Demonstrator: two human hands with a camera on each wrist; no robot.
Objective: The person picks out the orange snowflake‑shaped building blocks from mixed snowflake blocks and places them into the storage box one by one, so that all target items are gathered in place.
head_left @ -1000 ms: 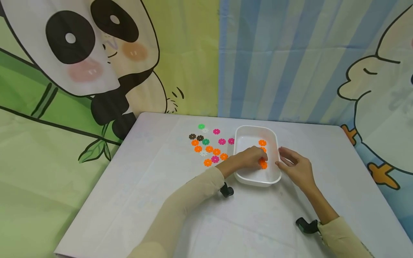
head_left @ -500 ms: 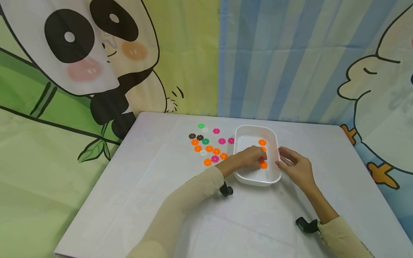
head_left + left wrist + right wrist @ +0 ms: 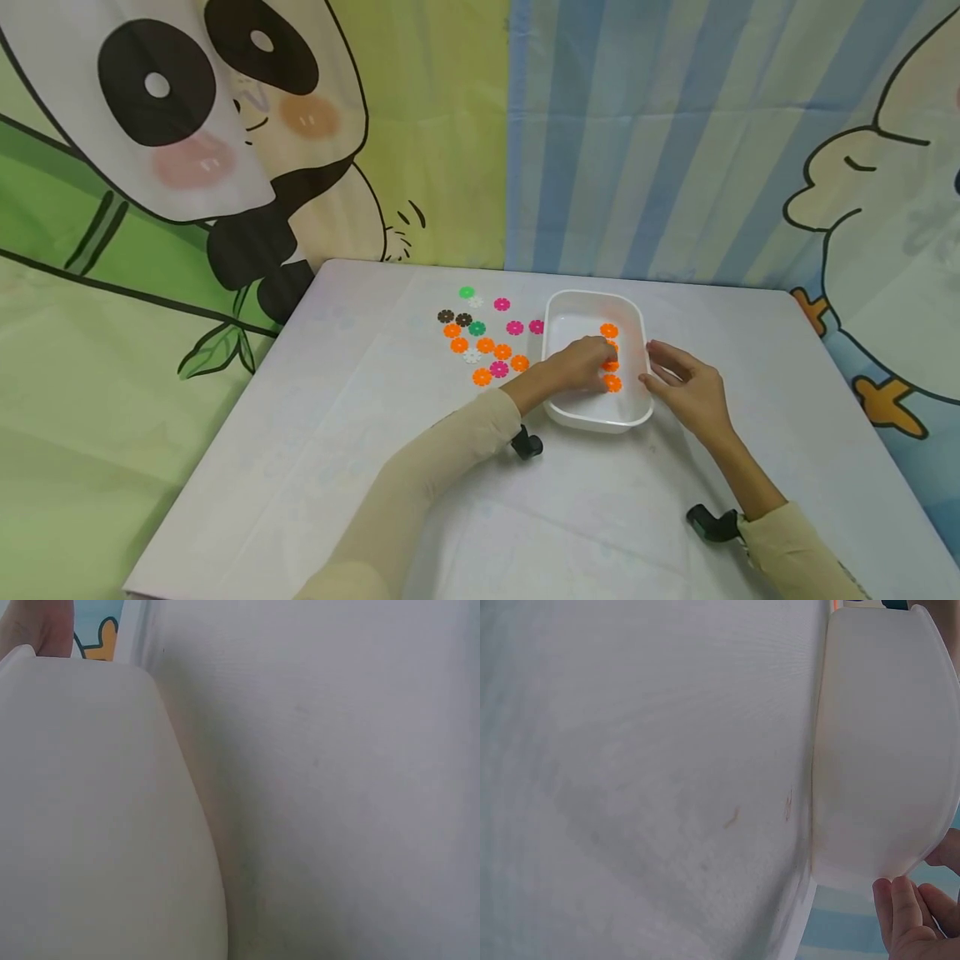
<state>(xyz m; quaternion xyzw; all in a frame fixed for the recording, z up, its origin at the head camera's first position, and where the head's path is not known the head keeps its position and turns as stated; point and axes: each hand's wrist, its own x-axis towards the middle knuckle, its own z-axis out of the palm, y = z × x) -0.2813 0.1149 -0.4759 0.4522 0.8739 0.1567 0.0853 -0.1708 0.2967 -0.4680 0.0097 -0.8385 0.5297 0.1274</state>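
Observation:
A white rectangular plastic tray (image 3: 597, 423) stands on the table, with orange notched plastic discs (image 3: 612, 383) in a column on its floor. My left hand (image 3: 577, 365) reaches over the tray's left rim, its fingers bent down at the middle of that column. Its fingertips are hidden, so I cannot tell whether they pinch a disc. At the tray's right side, my right hand (image 3: 693, 396) rests its thumb and fingertips against the outer wall. The right wrist view shows those fingers (image 3: 905, 904) extended right at the tray's edge.
Left of the tray lie several loose notched discs: orange ones (image 3: 485, 345), pink ones (image 3: 514, 328), brown ones (image 3: 446, 317), plus green and white ones. They rest on a white-covered table (image 3: 360, 375). A printed cartoon curtain (image 3: 600, 167) hangs behind the table's far edge.
My left fingers have shifted slightly toward the far end of the tray, and an orange disc now shows apart from the nearest one. My right hand has stayed at the tray.

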